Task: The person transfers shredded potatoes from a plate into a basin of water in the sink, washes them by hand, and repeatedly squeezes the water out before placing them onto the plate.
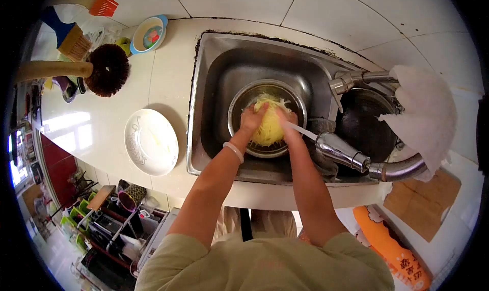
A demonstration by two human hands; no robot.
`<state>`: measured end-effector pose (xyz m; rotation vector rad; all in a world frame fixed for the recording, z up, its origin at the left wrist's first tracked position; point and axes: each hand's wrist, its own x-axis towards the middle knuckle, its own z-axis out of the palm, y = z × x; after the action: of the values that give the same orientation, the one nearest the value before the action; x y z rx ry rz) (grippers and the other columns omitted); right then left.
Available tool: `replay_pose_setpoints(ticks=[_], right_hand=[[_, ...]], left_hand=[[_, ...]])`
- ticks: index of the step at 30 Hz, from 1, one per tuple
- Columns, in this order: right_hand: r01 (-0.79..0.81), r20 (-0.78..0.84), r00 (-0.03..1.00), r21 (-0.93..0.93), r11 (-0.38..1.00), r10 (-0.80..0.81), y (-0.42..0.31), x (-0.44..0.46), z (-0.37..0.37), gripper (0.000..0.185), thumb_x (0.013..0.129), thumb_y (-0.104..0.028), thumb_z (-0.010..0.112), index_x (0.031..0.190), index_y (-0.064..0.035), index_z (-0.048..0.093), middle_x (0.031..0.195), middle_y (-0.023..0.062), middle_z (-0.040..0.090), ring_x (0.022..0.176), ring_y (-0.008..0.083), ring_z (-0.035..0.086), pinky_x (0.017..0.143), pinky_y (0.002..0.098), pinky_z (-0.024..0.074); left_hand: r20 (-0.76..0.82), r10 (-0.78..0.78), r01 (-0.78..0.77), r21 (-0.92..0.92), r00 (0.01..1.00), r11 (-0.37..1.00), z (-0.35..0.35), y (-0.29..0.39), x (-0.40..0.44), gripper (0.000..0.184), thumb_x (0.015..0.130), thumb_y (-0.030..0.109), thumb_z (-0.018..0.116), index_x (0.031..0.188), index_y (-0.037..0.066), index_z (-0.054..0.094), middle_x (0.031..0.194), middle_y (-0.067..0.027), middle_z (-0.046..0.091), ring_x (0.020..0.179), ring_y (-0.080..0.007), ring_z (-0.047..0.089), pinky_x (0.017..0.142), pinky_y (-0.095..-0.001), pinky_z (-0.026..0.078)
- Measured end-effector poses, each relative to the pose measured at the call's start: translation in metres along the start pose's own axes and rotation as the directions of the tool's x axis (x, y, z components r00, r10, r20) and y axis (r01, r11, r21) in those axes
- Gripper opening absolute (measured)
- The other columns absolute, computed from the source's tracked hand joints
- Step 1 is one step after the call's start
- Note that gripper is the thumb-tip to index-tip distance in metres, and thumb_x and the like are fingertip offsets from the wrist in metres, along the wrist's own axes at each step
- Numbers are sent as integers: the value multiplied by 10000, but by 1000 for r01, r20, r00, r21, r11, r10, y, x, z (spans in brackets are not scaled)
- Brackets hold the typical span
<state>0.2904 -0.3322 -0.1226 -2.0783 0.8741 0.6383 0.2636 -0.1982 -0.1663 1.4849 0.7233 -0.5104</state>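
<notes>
A metal bowl (241, 98) sits in the stainless sink (216, 82), holding a heap of pale yellow shredded potato (268, 130). My left hand (253, 116), with a pale bangle at the wrist, presses its curled fingers against the heap's left side. From the right, my right hand (289, 120) closes on the same shreds. Fingertips of both hands are partly buried. Water (303, 131) streams from the chrome faucet (338, 149) onto the right hand and the bowl.
Left of the sink lies a white plate (141, 151) with a few shreds. A small blue-rimmed bowl (148, 34) stands farther back. A round brush (107, 70) and two pastry brushes hang at upper left. A dark pan (364, 120) and grey cloth occupy the right side.
</notes>
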Motion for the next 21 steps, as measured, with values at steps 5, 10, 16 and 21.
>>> replay_pose_setpoints(ticks=[5,10,16,21], right_hand=[[420,229,890,-79,904,-394,50,19,-9,655,702,-334,719,1230,-24,485,1143,250,527,1031,338,542,819,386,443],[683,407,711,-593,427,-573,-15,-57,-22,802,678,-219,741,1365,-150,332,1444,234,89,1252,456,250,938,510,365],[528,347,849,-509,680,-399,16,17,30,642,713,-172,693,1293,-101,428,1243,207,460,1126,353,463,904,413,419],[329,200,937,-224,918,-287,5,19,10,539,716,-183,689,1196,-38,493,1028,181,584,971,327,565,841,383,458]], left_hand=[[-93,-27,63,403,995,913,-11,55,-53,773,778,538,565,1275,-36,420,1246,-253,478,1174,-377,442,939,-408,392],[-87,32,-12,224,996,974,-24,5,-45,723,790,415,604,1341,31,333,1289,-233,431,1199,-372,405,950,-401,387],[49,-474,450,-411,879,793,-12,53,-60,775,828,305,610,1412,108,140,1405,-175,279,1219,-331,383,927,-500,380],[71,-484,448,-513,872,732,-4,23,-28,697,846,287,591,1402,129,202,1406,-167,276,1186,-319,418,900,-530,386]])
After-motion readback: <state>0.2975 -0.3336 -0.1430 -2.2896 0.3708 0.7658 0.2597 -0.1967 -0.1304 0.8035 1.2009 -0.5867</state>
